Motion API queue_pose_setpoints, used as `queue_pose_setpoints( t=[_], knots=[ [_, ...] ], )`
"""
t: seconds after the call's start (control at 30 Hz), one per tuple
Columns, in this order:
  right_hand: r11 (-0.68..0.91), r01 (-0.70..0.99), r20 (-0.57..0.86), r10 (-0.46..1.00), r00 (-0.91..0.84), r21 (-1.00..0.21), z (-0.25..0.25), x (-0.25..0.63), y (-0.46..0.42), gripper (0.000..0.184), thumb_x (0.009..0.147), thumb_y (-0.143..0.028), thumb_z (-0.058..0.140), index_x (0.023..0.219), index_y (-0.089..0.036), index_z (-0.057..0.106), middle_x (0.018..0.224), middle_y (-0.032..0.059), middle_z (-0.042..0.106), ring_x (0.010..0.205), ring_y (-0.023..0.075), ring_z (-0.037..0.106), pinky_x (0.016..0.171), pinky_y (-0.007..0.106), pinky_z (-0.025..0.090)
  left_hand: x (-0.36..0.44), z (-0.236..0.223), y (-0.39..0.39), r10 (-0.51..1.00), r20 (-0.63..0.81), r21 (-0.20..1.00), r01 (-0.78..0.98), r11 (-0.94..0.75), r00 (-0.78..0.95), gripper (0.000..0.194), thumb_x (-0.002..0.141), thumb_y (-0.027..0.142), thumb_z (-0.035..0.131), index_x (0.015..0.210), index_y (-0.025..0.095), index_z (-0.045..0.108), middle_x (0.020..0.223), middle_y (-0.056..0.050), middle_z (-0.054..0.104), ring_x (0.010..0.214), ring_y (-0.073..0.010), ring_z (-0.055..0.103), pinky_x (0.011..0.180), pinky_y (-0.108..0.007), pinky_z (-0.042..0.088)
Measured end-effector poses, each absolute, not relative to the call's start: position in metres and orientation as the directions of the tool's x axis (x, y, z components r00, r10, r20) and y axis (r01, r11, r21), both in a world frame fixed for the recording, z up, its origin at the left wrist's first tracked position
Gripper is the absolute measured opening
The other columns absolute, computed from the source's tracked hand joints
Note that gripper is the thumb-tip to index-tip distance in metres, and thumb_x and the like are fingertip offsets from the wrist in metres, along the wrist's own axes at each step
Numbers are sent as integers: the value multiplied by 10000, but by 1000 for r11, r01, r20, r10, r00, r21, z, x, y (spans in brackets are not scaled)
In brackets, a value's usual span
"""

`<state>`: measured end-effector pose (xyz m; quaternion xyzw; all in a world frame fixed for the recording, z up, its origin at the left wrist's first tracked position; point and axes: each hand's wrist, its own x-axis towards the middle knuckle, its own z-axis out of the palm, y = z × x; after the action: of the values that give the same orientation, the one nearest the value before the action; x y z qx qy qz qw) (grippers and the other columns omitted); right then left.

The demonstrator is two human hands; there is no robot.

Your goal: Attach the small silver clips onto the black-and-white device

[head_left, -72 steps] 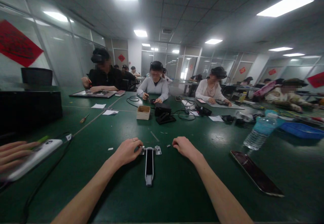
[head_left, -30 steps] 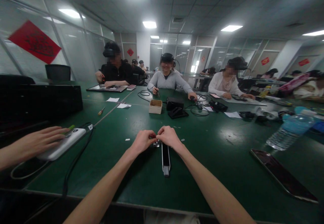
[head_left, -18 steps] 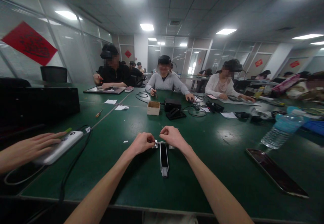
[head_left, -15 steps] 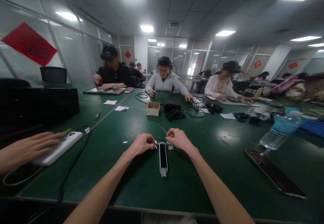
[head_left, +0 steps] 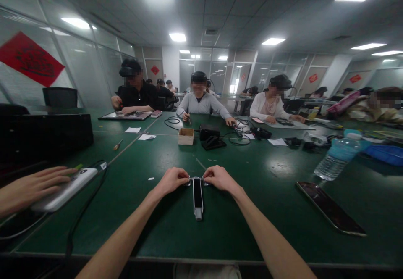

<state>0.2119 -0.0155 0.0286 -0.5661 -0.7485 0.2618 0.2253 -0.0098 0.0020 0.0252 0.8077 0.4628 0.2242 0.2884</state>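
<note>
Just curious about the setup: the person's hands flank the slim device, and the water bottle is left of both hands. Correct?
Not quite: the head view shows the water bottle to their right. The left hand and right hand do flank the slim device.

Seated people (head_left: 203, 102) in dark headgear (head_left: 199, 77) work along a wide green table (head_left: 226, 232) in what looks like an office serving as a shared workroom; glass partitions (head_left: 78, 60) line the left side, a panelled ceiling (head_left: 236, 1) carries bright lights (head_left: 178, 38), and red paper diamonds (head_left: 30, 58) hang there and farther back; a black chair (head_left: 59, 97) stands at left, while paper slips (head_left: 132, 130), a small open box (head_left: 186, 141), a slim hand tool (head_left: 117, 145) and a water bottle (head_left: 338, 155) share the table.
</note>
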Motion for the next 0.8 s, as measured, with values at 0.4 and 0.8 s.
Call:
queue_pose_setpoints(
  t=[0.4,0.8],
  knots=[
    [169,808,386,919,77,-565,48,298,-91,208,859,-311,547,975,-193,672,965,42,694,839,163,611,753,273,462,-16,26,16,849,84,474,728,-495,522,340,791,468,531,935,226,723,902,-31,735,831,-245,658,714,-293,477],
    [-142,936,447,848,283,-323,-18,542,-174,344,884,-429,429,994,-245,698,1110,87,644,1100,256,537,986,457,350,-21,19,30,865,4,495,750,-438,502,661,660,756,440,932,205,685,948,-56,710,858,-262,645,757,-349,505]
  ],
)
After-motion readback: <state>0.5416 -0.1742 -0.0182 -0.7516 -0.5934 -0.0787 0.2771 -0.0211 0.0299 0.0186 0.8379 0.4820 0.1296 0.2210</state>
